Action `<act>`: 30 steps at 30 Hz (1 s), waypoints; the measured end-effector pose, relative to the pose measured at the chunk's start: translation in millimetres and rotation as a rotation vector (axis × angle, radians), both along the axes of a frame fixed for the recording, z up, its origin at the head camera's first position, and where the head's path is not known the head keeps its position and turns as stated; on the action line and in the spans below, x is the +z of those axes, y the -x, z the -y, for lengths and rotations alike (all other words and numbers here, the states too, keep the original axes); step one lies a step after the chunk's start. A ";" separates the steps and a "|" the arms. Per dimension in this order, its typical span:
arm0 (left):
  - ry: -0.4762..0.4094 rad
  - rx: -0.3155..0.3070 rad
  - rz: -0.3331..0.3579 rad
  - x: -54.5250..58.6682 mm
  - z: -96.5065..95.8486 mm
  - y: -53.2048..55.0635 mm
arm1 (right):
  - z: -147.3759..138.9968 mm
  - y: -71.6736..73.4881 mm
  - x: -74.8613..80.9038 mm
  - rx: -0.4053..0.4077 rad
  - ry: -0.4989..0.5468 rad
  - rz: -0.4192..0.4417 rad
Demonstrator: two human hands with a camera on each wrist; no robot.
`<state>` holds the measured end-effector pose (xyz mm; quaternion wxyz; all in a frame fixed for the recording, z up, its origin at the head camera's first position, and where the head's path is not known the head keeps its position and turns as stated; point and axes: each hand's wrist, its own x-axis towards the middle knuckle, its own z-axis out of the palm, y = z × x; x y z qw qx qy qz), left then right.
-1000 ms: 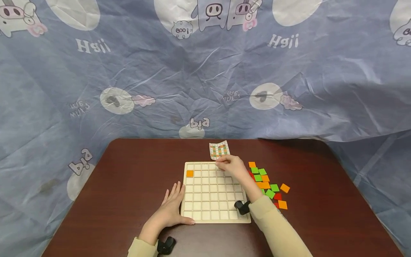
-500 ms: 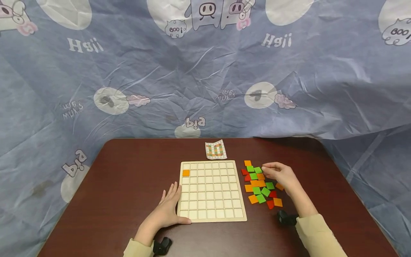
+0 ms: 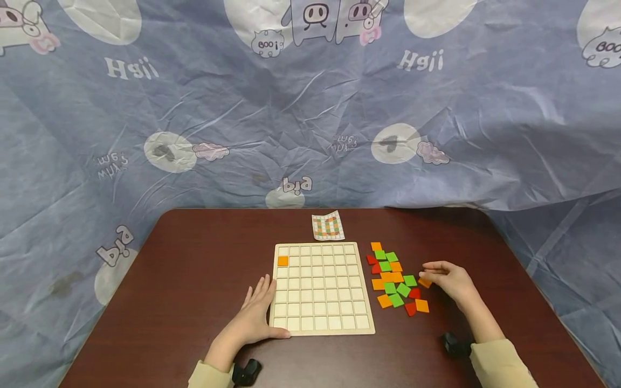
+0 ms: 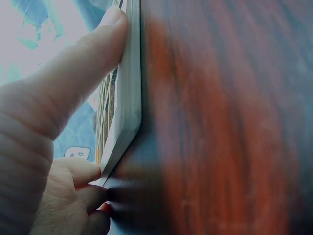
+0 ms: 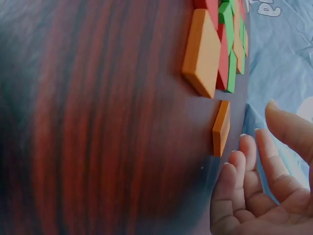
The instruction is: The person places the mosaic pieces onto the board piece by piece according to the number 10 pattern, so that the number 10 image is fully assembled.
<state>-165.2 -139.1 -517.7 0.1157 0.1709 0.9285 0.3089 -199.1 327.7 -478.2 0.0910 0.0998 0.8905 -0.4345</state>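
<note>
Middle of surface (image 3: 194, 269): grid board (image 3: 317, 291) touched at left and near edges by left hand (image 3: 254, 316), fingers spread. Toward right edge: orange tile (image 5: 222, 129) closely flanked by right hand (image 3: 452, 281), thumb and fingers parted.

Pale yellow cloth and compact black at both wrists

At the bottom of the head view, left of centre, the left sleeve (image 3: 211, 375) is plain pale yellow, ending above the wrist. The right sleeve (image 3: 503, 366), at lower right, matches it, with a straight-edged cuff and soft creases. Beside each cuff sits a small, dark unit: the left wrist device (image 3: 247, 372) is black, blocky and round-cornered, and the right wrist device (image 3: 455, 345) looks alike, its finer details too small to read. Beyond them, the left hand (image 3: 252, 318) and right hand (image 3: 453, 281) are bare.
</note>
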 end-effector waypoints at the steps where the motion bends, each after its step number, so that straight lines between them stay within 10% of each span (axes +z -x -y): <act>1: 0.001 0.000 -0.001 -0.4 0.1 0.0 | -0.4 0.2 -1.0 0.005 -0.005 0.001; 30: -0.043 -0.005 0.014 0.1 0.8 -1.2 | -1.5 0.5 -3.6 0.044 -0.239 -0.002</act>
